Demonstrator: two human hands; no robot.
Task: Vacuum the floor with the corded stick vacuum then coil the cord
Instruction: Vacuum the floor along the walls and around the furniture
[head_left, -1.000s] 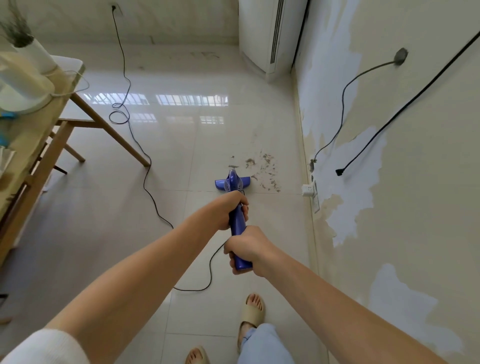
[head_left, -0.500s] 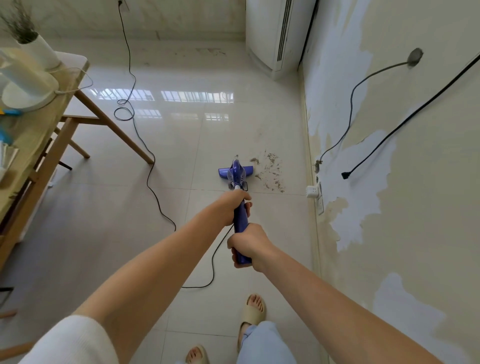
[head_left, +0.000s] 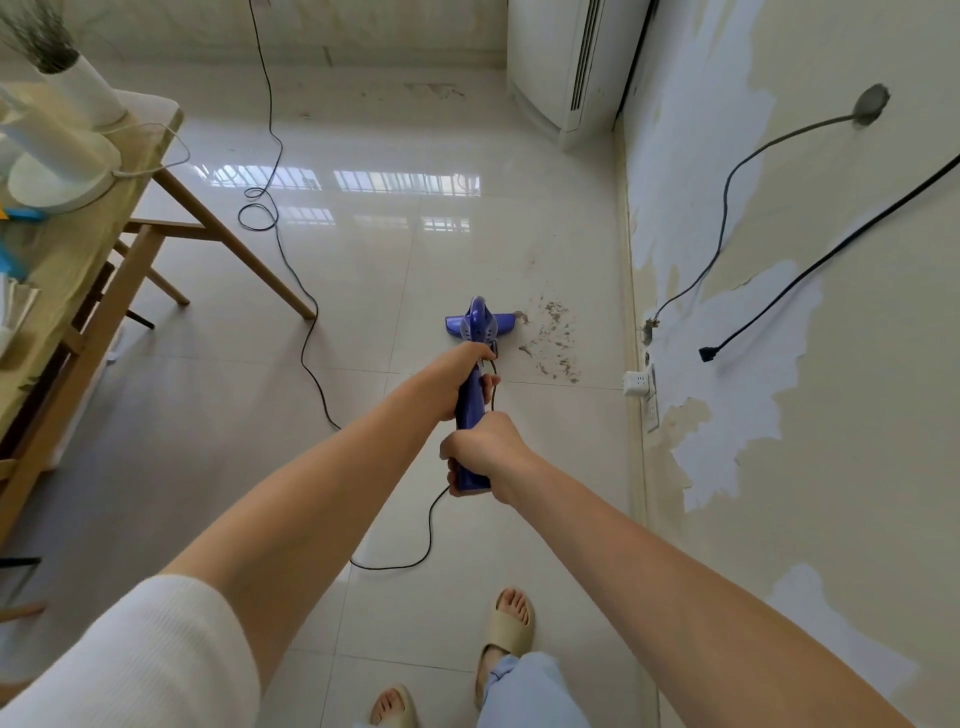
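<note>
The vacuum (head_left: 477, 332) is violet-blue, its cord (head_left: 291, 260) black. The floor (head_left: 363, 291) is glossy off-white tile with thin grey joints, and a brown speckled patch of dirt (head_left: 556, 338) lies just right of the vacuum head. The right wall (head_left: 857, 415) is cream with ragged white patches. The worktop (head_left: 78, 244) at left is pale wood. The sleeve (head_left: 135, 670) is white ribbed knit, the sandals (head_left: 511, 626) beige, the trousers (head_left: 524, 691) light blue.

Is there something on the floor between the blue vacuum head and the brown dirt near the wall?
Nothing visible does. The vacuum head already touches the left edge of the dirt, with only bare tile around it. The cord runs off to the left, behind the left hand and right hand.
</note>
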